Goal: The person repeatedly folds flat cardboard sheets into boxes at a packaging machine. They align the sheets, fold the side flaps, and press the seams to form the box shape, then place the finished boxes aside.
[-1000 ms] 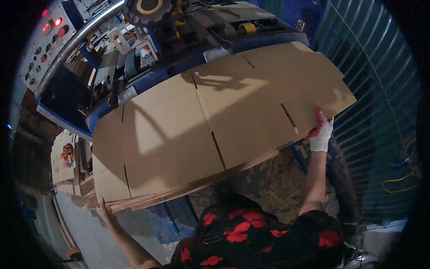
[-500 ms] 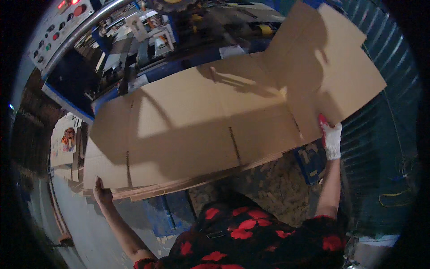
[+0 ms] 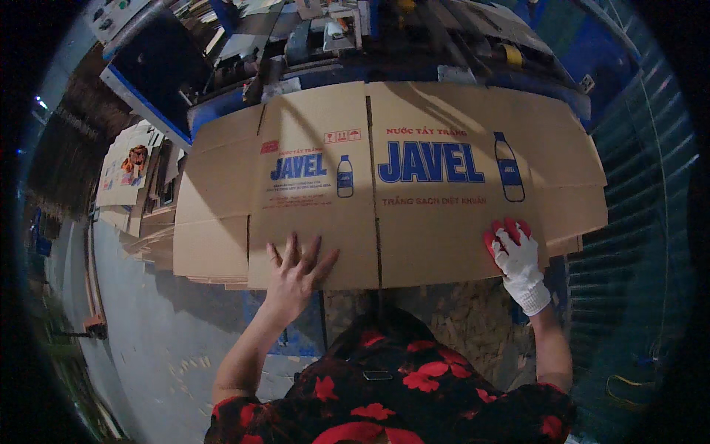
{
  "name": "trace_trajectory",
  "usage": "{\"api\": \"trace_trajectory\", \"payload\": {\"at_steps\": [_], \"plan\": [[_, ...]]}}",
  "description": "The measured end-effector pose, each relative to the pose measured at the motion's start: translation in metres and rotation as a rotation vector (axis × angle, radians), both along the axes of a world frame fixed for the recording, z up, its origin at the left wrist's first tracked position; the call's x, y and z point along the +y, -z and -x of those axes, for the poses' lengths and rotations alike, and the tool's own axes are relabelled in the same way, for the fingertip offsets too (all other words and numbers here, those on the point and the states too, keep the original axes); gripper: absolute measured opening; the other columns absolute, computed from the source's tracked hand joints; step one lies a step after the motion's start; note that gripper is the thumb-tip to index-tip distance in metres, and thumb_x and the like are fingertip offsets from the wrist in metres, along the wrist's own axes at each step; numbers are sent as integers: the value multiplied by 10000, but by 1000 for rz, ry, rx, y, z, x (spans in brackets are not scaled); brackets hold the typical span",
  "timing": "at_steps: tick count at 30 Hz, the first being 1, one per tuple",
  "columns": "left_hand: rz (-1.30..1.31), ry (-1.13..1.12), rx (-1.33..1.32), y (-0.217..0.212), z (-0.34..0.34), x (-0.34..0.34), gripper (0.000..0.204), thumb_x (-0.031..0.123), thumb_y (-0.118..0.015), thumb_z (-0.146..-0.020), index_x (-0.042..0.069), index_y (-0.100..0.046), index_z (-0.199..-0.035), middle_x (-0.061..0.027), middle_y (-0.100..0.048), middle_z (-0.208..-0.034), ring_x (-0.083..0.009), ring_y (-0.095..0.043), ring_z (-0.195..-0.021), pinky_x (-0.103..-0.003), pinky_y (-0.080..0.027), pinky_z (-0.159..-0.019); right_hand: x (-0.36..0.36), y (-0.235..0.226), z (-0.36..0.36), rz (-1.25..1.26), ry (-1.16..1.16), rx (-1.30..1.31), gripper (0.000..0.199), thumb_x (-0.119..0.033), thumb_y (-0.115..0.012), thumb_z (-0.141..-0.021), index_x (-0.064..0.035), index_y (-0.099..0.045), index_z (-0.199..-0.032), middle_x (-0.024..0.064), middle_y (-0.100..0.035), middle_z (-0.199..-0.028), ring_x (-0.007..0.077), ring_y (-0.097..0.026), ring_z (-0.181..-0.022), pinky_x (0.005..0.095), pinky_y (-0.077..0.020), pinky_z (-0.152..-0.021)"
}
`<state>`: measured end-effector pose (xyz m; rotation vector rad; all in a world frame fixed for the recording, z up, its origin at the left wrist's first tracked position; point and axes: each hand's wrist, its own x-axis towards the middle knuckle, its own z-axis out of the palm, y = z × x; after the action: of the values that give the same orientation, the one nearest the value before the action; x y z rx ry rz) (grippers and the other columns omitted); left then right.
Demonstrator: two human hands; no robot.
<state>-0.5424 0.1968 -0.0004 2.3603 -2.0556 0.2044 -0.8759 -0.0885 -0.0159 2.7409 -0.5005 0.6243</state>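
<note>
Box factory: cardboard stacks, machinery

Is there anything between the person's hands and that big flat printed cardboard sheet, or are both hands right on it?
Nothing visible stands between them. The bare left hand lies flat on the printed cardboard sheet near its lower edge, fingers spread. The right hand, in a white glove with red fingertips, presses on the sheet's lower right part. The sheet tops a stack of flattened cardboard.

Grey concrete floor (dim light)
</note>
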Motion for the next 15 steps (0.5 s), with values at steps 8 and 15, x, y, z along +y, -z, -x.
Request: {"api": "trace_trajectory", "payload": {"at_steps": [8,15], "plan": [[-10,123,-7,-2,-4,1,606,184,-549,-774,238,-445,-1369,-116,-432,-1373,-457,-400,-1219,-722,-320,-903,-6,-8,-2,12,-98,6,174,-88,-667,-707,-98,-628,-876,98,-659,-993,352,-619,-966,527,-478,-831],[-7,193,-46,-4,-7,-9,588,195,-556,-762,209,-478,-1344,-101,-434,-1388,-416,-407,-1246,-678,-321,-938,-13,-11,5,11,-28,122,227,-115,-673,-701,-123,-630,-925,81,-633,-1057,334,-605,-985,501,-476,-816]]}}
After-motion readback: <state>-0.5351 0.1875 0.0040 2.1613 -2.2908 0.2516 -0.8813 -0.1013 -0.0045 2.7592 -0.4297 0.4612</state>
